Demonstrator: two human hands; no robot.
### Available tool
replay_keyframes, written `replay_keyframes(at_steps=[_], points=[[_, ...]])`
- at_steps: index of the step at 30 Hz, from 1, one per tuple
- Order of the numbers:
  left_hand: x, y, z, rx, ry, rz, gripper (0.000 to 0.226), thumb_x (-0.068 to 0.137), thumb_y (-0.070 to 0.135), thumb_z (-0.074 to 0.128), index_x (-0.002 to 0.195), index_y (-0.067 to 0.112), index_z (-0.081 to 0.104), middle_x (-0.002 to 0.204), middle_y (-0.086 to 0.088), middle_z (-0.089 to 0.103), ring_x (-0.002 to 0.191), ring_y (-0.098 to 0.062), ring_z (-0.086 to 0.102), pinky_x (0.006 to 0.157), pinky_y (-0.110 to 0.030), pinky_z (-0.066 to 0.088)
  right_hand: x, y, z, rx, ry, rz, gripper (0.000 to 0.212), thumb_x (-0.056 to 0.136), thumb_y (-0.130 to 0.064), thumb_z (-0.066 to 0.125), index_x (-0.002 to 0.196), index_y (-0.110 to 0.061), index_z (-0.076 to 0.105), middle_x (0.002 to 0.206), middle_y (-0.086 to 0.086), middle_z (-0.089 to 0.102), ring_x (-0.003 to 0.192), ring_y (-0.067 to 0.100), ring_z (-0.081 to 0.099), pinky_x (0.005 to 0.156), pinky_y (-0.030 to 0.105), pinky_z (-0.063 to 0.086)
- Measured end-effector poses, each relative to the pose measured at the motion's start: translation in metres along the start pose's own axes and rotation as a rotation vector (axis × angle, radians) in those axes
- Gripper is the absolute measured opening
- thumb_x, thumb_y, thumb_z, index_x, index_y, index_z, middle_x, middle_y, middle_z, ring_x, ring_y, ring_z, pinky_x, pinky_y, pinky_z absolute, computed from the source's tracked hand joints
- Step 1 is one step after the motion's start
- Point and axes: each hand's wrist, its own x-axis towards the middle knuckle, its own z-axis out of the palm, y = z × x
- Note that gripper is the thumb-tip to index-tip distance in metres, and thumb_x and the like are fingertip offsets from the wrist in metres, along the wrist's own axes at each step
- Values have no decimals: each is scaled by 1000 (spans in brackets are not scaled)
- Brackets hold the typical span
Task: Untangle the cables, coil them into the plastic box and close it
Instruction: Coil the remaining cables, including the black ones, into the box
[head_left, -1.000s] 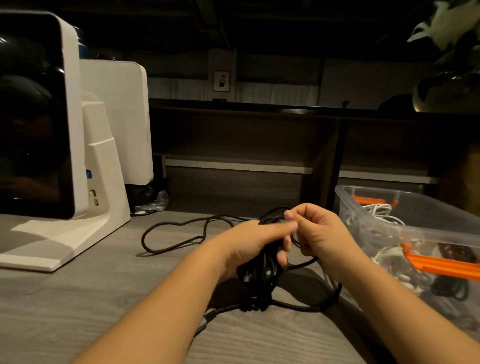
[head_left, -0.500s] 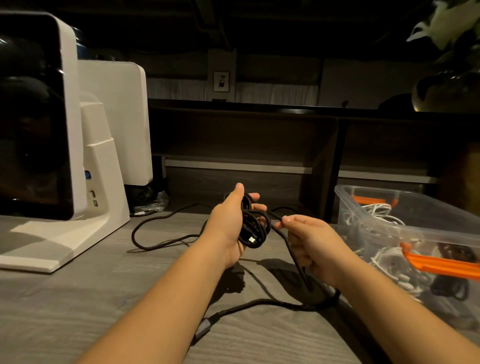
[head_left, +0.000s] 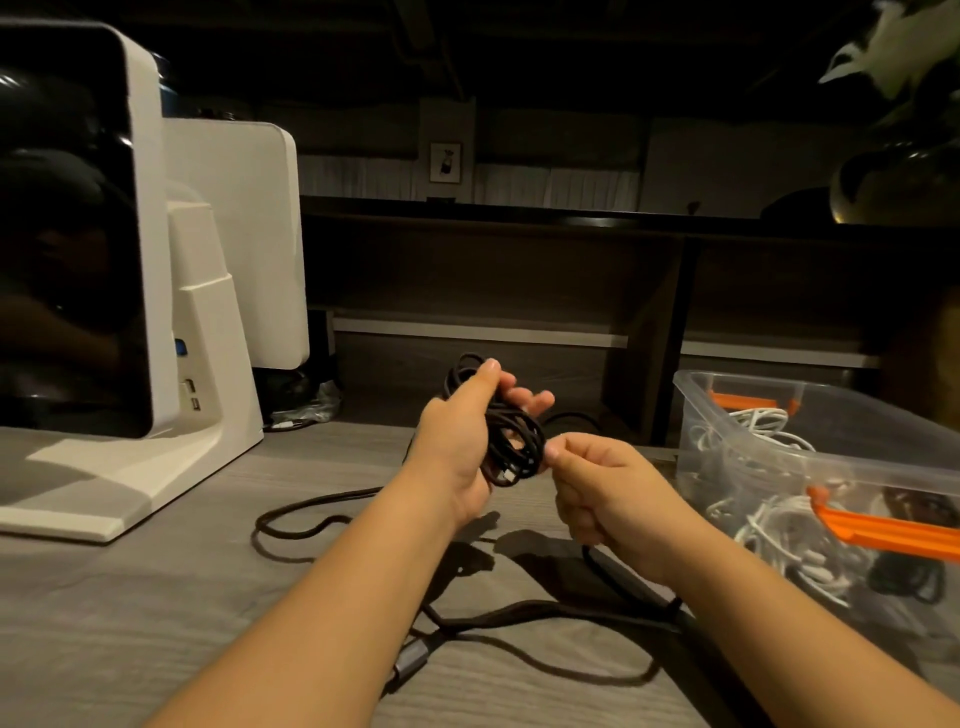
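My left hand grips a coiled bundle of black cable held up above the grey table. My right hand sits just right of the bundle and pinches a strand of the same cable at its fingertips. Loose lengths of the black cable trail over the table below my arms, with a grey plug at one end. The clear plastic box with orange latches stands at the right. White cables and a dark one lie inside it.
A white machine with a dark screen stands on the table at the left. Dark shelving runs behind the table. A crumpled clear bag lies at the back beside the machine. No lid shows on the box.
My left hand has stayed raised with the bundle. My right hand has moved up closer to the coil and now pinches a strand beside it. The loose cable on the table has shifted.
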Motion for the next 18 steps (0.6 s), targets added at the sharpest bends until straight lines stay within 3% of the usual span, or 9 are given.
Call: replay_keyframes(at_steps=[4, 8, 11, 13, 15, 18], points=[[8, 15, -9, -308, 72, 74, 19, 100, 21, 55, 85, 13, 65, 69, 3, 64, 57, -9, 65, 59, -30, 55, -1, 0, -5, -86, -76, 97, 17, 98, -20, 56, 96, -6, 65, 59, 2, 41, 50, 14, 44, 53, 23, 49], [10, 27, -17, -340, 137, 141, 11, 99, 25, 58, 92, 20, 63, 59, 10, 56, 47, -5, 56, 48, -20, 49, -2, -8, -20, -235, -27, 137, 29, 91, -39, 62, 84, -11, 68, 57, -1, 45, 48, 11, 38, 47, 22, 39], [11, 38, -26, -301, 282, 174, 18, 99, 40, 58, 92, 24, 63, 55, 12, 49, 46, -3, 55, 57, -24, 49, -3, -8, -29, -389, 34, 153, 36, 91, -46, 58, 83, -13, 68, 56, -3, 44, 47, 10, 35, 44, 20, 33], [14, 45, -38, -179, 459, 250, 20, 100, 41, 57, 95, 24, 63, 57, 11, 52, 49, -2, 59, 64, -27, 48, -3, -9, -33, -457, 95, 72, 29, 95, -40, 56, 84, -16, 68, 58, -4, 48, 47, 6, 39, 45, 18, 35], [18, 47, -46, 67, 572, 354, 17, 100, 38, 58, 100, 21, 62, 68, 6, 58, 56, -5, 62, 61, -25, 48, -4, -10, -33, -584, 114, -66, 20, 97, -33, 57, 85, -22, 69, 61, -8, 57, 51, 0, 49, 49, 12, 40], [23, 36, -48, 509, 445, 373, 12, 100, 30, 58, 97, 19, 61, 80, -2, 60, 62, -11, 61, 61, -24, 53, -6, -14, -32, -673, 24, -183, 10, 94, -27, 62, 88, -31, 69, 76, -15, 65, 71, -5, 59, 63, 6, 44]])
